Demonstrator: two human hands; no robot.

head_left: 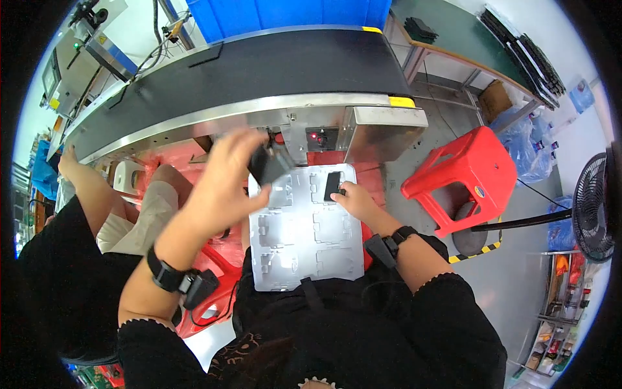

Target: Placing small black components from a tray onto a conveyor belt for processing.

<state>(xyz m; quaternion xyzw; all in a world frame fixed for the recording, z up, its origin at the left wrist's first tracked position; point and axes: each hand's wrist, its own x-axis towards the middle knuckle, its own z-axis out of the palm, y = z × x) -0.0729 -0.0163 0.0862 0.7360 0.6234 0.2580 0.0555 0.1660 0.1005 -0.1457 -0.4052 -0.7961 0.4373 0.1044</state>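
I see the tray (302, 241) across the wearer's lap, thin, pale and moulded with shallow pockets; I judge it light and springy, a bit slick, best held by its rim. At 1 o'clock on it lies the flat black piece (332, 183), the right hand (356, 199) touching its lower right edge; whether thumb and finger pinch it, I cannot tell. I judge that piece light, stiff and perhaps prone to scratching; I'd hold it by opposite edges. At 10 o'clock the left hand (225, 176), motion-blurred and apart from the right, has a dark block (272, 165) between thumb and fingers, above the tray's 11 o'clock corner. Block likely rigid; I'd take its sides. A neighbour's leg (159, 206) crowds 9 o'clock. Past the tray, a steel box (387, 135) juts out at 1 o'clock, limiting reach, and the belt (285, 68) spans 12. Red stool (481, 165) at 2–3 o'clock, fan (591, 207) at 3, both clear of the hands. Blue bin (291, 14) farthest, at 12.
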